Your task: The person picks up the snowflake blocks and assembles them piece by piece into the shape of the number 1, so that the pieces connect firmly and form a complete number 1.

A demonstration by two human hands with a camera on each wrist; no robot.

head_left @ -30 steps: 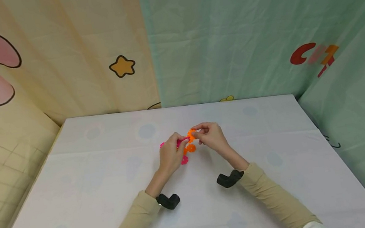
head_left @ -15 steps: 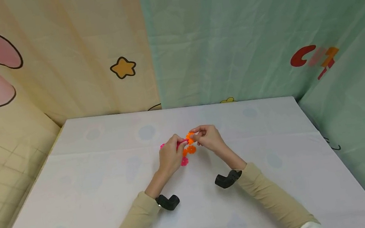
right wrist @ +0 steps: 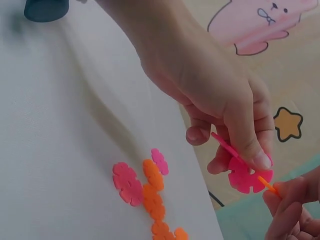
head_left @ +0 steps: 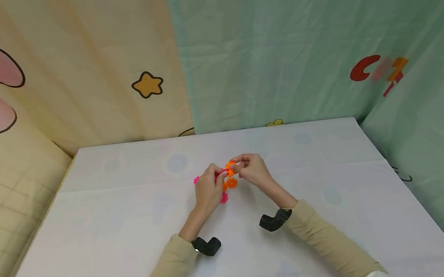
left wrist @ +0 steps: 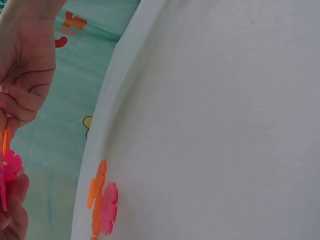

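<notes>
My left hand (head_left: 207,190) pinches pink snowflake-shaped plastic discs between thumb and fingers; in the right wrist view a flat pink disc (right wrist: 242,179) shows, with another pink piece edge-on. Facing it, my right hand (head_left: 253,171) pinches an orange snowflake disc (right wrist: 268,185), whose edge meets the pink disc's rim. Whether the two are slotted together I cannot tell. Below the hands, several orange discs (right wrist: 153,201) lie joined in a row on the table. A pink disc (right wrist: 127,184) and a second pink disc (right wrist: 159,161) flank that row. My fingers partly hide the held pieces.
A white cloth covers the table (head_left: 135,245). Its far edge runs close behind the hands, against a beige curtain (head_left: 106,41) and a green curtain (head_left: 275,31). Each wrist carries a black camera mount (head_left: 207,246).
My right hand has shifted slightly left and down, bringing the orange disc closer to the pink pieces. My left hand stays nearly still, and the discs on the table have not moved.
</notes>
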